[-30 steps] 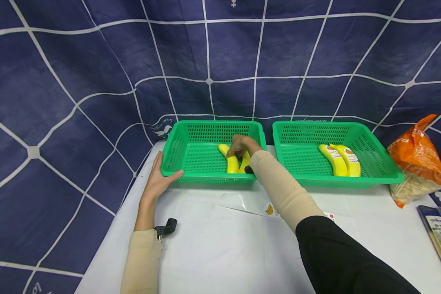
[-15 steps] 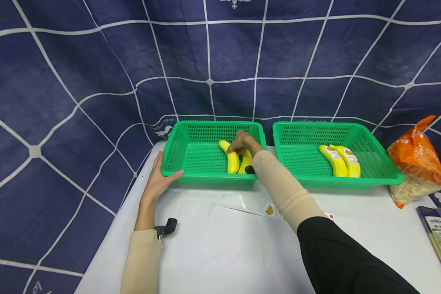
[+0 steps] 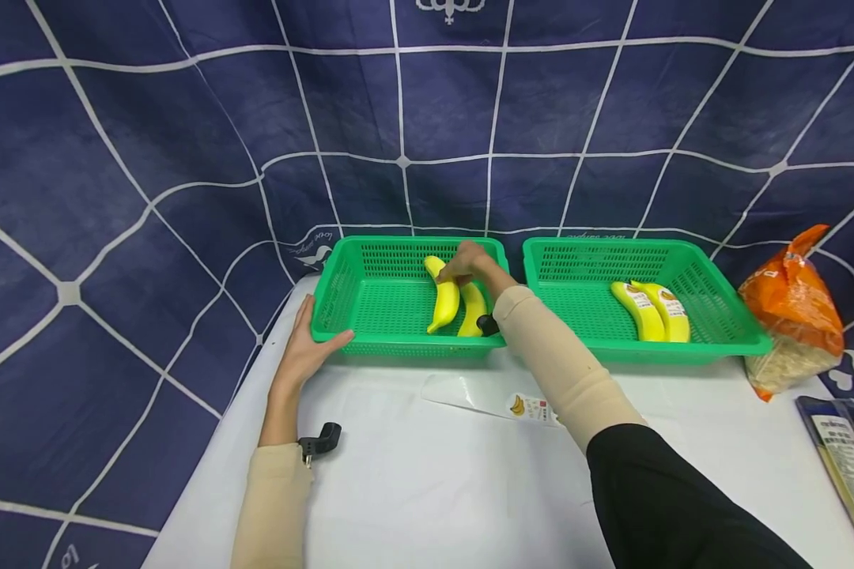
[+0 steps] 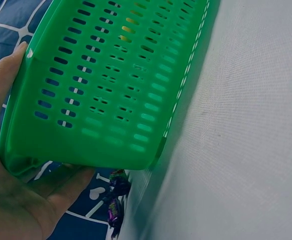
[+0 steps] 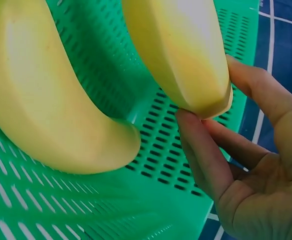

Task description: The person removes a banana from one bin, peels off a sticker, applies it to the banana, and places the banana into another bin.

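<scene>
My left hand [image 3: 303, 348] grips the near left corner of the left green basket [image 3: 391, 304]. Its thumb lies over the front rim and the fingers run along the end wall, as the left wrist view shows. Inside that basket my right hand [image 3: 472, 262] pinches one end of a yellow banana [image 5: 185, 55] between thumb and fingers. The held banana is tilted over the basket's perforated floor. A second banana [image 3: 473, 314] lies beside it on the right, close to the near wall.
To the right stands another green basket [image 3: 562, 316] holding two labelled bananas [image 3: 651, 312]. An orange bag [image 3: 793, 304] leans at its far end. A clear sheet with banana stickers [image 3: 494, 397] lies on the white table in front, and a dark package [image 3: 843, 458] sits at the right edge.
The right hand has moved slightly up and away, bringing the left banana with it; that banana's lower end has swung left, apart from the other one. My left hand stays at the corner.
</scene>
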The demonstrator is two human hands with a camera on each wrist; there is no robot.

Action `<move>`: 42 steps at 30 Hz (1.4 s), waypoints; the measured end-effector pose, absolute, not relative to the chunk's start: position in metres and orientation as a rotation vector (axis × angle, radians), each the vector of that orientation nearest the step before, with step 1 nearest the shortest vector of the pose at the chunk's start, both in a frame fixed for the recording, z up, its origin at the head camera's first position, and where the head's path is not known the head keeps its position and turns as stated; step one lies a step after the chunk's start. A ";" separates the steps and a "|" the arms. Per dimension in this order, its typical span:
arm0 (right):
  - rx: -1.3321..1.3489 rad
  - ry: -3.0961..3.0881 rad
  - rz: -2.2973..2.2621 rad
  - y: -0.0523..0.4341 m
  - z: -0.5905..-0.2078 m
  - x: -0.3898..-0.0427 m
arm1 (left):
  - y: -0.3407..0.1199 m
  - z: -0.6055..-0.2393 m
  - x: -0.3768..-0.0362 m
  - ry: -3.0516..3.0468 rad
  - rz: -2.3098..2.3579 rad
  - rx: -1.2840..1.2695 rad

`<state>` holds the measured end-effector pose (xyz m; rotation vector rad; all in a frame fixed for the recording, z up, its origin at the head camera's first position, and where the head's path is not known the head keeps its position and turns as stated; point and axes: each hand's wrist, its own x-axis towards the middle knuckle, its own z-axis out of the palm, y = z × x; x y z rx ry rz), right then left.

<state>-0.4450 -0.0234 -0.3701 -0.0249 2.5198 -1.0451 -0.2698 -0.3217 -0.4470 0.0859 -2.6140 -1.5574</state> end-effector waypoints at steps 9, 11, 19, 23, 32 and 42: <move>-0.068 2.570 -1.065 -0.011 -0.353 -0.443 | -0.321 -0.447 -0.274 -2.604 -1.570 0.063; -0.083 2.577 -1.082 -0.008 -0.345 -0.440 | -0.322 -0.449 -0.276 -2.603 -1.569 0.061; -0.076 2.616 -1.153 0.007 -0.310 -0.415 | -0.328 -0.449 -0.289 -2.587 -1.576 0.028; -0.074 2.630 -1.133 0.018 -0.296 -0.401 | -0.330 -0.447 -0.295 -2.579 -1.591 0.025; -0.065 2.644 -1.124 0.046 -0.279 -0.357 | -0.334 -0.444 -0.303 -2.595 -1.561 0.083; -0.090 2.609 -1.144 0.069 -0.288 -0.303 | -0.350 -0.448 -0.299 -2.555 -1.490 0.148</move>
